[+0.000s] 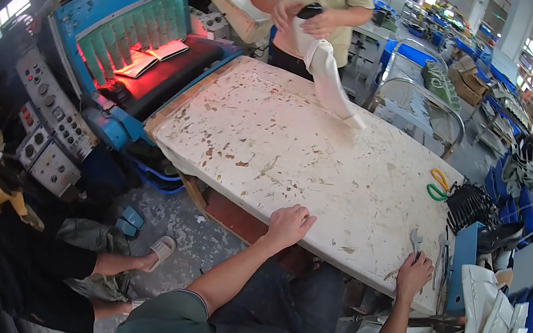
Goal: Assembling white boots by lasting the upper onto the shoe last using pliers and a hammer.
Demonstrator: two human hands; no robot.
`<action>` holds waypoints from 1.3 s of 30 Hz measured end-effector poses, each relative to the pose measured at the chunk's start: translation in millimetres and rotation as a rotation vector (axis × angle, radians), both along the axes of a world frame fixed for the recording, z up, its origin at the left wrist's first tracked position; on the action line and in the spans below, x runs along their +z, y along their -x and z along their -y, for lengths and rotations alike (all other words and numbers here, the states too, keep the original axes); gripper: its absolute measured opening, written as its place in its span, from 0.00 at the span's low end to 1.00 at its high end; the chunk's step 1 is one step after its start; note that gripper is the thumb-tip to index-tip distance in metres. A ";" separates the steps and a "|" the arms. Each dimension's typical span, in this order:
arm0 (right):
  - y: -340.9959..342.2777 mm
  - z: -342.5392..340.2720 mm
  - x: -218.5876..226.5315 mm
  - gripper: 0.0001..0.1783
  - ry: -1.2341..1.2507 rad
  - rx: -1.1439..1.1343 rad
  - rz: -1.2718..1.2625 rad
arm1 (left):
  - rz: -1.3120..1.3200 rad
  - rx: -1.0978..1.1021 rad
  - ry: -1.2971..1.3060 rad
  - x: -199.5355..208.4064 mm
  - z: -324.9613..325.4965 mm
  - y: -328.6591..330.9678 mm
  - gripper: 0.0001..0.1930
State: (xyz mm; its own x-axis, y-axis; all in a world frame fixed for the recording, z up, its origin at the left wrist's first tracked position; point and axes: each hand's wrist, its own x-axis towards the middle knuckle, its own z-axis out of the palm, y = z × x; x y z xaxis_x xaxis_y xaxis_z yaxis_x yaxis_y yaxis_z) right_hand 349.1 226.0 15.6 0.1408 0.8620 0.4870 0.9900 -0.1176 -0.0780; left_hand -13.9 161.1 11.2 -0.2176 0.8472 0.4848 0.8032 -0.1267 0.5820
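Observation:
My left hand (290,226) rests on the near edge of the worn white table (261,158), fingers curled in and nothing seen in them. Farther right, my right hand (415,273) is closed on an adjustable wrench (416,241). The wrench's jaw sticks out beyond the fingers, its handle is hidden under the hand. Slim metal tools (441,258) lie just right of that hand. Scissors (439,186) with orange and green handles lie beyond, at the table's right side. Across the table a co-worker's hands (317,22) hold a white boot upper (328,81) with a black piece at its top.
A blue heating machine (119,33) glows red at the far left, white pieces on its bed. Black straps (473,206) and a blue holder (464,266) stand at the right. White boot uppers (477,325) are stacked at the lower right. Another person (29,260) sits at the left.

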 end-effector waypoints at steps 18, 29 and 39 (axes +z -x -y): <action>5.3 3.1 4.4 0.20 0.018 -0.009 -0.109 | -0.067 0.000 -0.154 -12.3 0.6 4.3 0.11; 5.1 -2.1 7.8 0.21 0.035 -0.025 -0.101 | 0.057 -0.048 -0.111 -2.0 0.4 4.6 0.10; 4.6 1.2 1.5 0.21 0.029 -0.011 -0.110 | 0.446 -0.054 0.061 2.3 7.3 19.0 0.14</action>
